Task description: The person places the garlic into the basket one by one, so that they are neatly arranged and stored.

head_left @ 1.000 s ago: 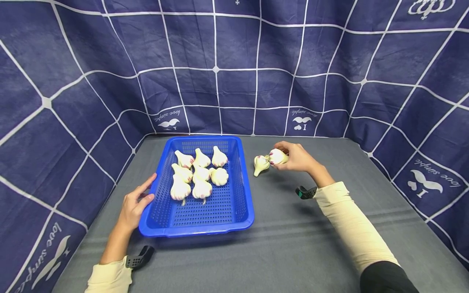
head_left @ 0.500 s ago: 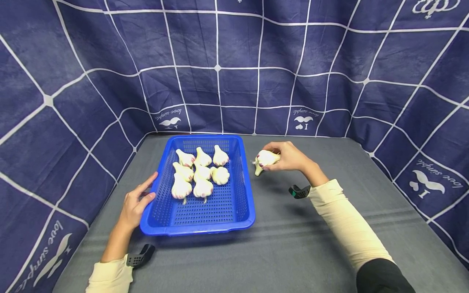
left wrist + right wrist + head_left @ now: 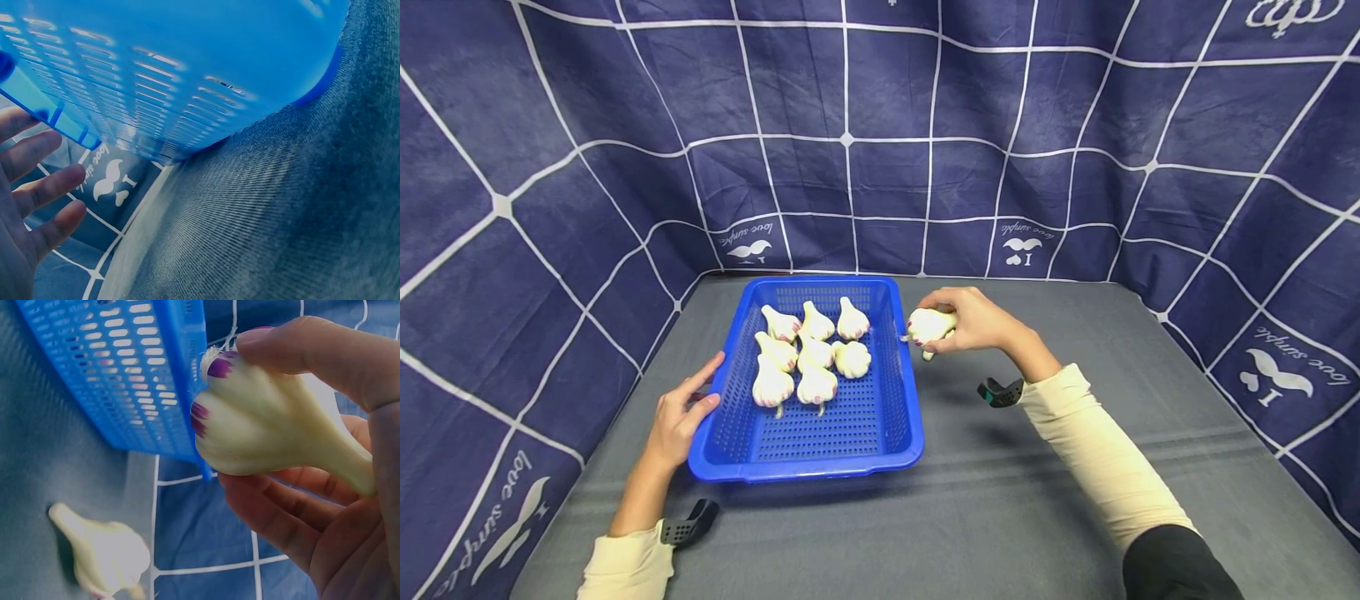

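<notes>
My right hand [image 3: 973, 321] grips a garlic bulb [image 3: 929, 326] at the basket's right rim. In the right wrist view, this purple-tipped garlic bulb [image 3: 269, 419] sits between thumb and fingers, its stem toward the palm. Below it, a second garlic bulb [image 3: 112, 553] lies on the table; the head view shows only its stem tip. The blue basket [image 3: 917, 400] holds several white garlic bulbs [image 3: 815, 354], grouped toward its far part. At the basket's left rim rests my left hand [image 3: 673, 421], thumb and index finger touching it. Its other fingers [image 3: 53, 187] are spread beside the wall in the left wrist view.
A grey cloth covers the table [image 3: 1000, 500]. Behind and at both sides hangs a navy curtain [image 3: 880, 183] with white grid lines. The basket's perforated wall stands up between the right hand and the bulbs inside.
My right hand has moved left with its garlic bulb, passing over the bulb on the table to the basket's right rim. The left hand has stayed at the basket.
</notes>
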Demonstrator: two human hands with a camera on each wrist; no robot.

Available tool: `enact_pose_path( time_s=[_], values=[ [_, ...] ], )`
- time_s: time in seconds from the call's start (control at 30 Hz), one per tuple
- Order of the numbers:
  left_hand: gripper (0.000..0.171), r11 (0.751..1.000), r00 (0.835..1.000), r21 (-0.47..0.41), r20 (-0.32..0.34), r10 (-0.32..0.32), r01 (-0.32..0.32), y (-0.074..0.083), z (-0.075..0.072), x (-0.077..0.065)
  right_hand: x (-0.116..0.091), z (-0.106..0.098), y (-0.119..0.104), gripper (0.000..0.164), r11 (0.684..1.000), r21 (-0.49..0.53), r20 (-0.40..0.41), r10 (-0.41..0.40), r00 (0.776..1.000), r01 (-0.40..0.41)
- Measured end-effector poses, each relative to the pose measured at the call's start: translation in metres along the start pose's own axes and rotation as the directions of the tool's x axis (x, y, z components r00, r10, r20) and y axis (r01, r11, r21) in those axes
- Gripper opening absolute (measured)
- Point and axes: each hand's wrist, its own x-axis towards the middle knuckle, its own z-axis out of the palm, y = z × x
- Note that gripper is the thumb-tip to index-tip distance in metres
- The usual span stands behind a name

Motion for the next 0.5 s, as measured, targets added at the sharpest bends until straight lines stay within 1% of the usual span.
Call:
enact_pose_path(
  time_s=[0.17, 0.33, 0.5],
  values=[
    [0.050, 1.000, 1.000, -0.004, -0.004, 0.004, -0.004, 0.000, 0.000, 0.000, 0.005, 0.000, -0.008, 0.049, 0.999, -0.020, -0.011, -0.038, 0.999, 0.038],
    [0.050, 1.000, 1.000, 0.001, -0.003, 0.005, -0.005, -0.001, 0.000, 0.000, 0.009, 0.001, -0.016, 0.051, 0.998, 0.001, -0.006, -0.060, 0.998, 0.060],
    [0.050, 1.000, 1.000, 0.007, -0.001, 0.006, -0.006, -0.001, -0.001, 0.001, 0.013, 0.003, -0.023, 0.053, 0.998, 0.033, 0.020, -0.057, 0.998, 0.056]
  ],
)
